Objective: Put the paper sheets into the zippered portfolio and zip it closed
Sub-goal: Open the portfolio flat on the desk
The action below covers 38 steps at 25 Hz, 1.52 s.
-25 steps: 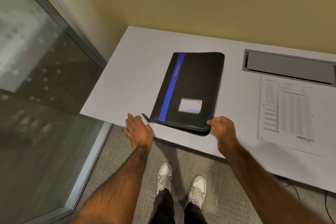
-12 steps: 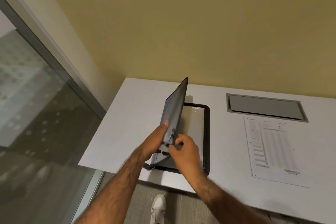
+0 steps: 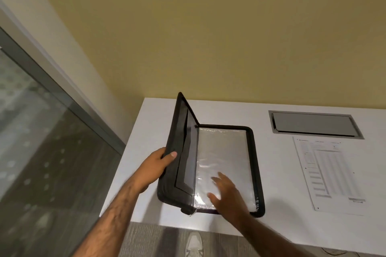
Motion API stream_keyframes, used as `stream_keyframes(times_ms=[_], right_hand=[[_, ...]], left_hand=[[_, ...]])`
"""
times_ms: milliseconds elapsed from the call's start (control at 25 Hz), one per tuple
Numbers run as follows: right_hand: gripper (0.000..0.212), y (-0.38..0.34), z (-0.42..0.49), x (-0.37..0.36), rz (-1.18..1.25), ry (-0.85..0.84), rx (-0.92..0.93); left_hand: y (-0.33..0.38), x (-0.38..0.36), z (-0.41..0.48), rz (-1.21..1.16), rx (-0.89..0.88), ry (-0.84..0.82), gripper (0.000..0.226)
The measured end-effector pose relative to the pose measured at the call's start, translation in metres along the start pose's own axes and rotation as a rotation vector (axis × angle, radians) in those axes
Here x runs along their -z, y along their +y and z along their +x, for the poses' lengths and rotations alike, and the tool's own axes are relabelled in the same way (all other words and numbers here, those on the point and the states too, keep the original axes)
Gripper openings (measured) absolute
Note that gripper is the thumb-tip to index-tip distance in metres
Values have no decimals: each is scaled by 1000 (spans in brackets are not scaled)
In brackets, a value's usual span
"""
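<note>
One step looks done: the zippered portfolio [image 3: 211, 165] lies unzipped on the surface [image 3: 277, 173], its cover propped up by the left hand [image 3: 155, 166] gripping the cover's edge. The right hand [image 3: 226, 193] hovers spread, holding nothing, over the clear sleeve. Paper sheets [image 3: 329, 175] wait outside at three o'clock; inserting and zipping remain.

I count one portfolio [image 3: 211, 165], one printed sheet [image 3: 330, 175], one grommet hatch [image 3: 313, 124], two hands, left [image 3: 155, 168] and right [image 3: 227, 194], and one shoe [image 3: 194, 244].
</note>
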State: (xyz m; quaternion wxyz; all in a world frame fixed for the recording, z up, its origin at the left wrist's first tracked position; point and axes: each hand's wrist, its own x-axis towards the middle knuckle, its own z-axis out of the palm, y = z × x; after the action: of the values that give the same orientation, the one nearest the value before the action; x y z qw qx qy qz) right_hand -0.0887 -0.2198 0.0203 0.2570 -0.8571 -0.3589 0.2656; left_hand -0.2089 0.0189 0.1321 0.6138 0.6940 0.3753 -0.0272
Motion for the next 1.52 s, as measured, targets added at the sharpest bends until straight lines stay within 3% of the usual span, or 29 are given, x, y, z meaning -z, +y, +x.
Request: stream_keyframes(times_ms=[160,320,440,640,760,920,1080,1520], right_hand=[[70,73,-4,6,-245,-31,-240],[38,94,-9,8,-261,6,-311],[45,97,-5,9,-138,38,-389],[65,96,4,5,-66,64,-443],[77,93,6,2,-94,40,-420],[97,92,18,-3,-167,-72,-359],[113,97,27,-4,-216,-102,-367],[119,107,37,-7,-249,-89,-337]], left_hand=[[-33,44,6,71,26,135,25],[-68,67,27,203,105,402,9],[-92,71,44,295,151,505,7],[-116,74,61,328,78,595,26],[-122,63,66,643,-13,708,48],[-144,32,66,973,9,518,74],[-180,22,74,877,153,452,84],[-208,7,44,887,190,412,80]])
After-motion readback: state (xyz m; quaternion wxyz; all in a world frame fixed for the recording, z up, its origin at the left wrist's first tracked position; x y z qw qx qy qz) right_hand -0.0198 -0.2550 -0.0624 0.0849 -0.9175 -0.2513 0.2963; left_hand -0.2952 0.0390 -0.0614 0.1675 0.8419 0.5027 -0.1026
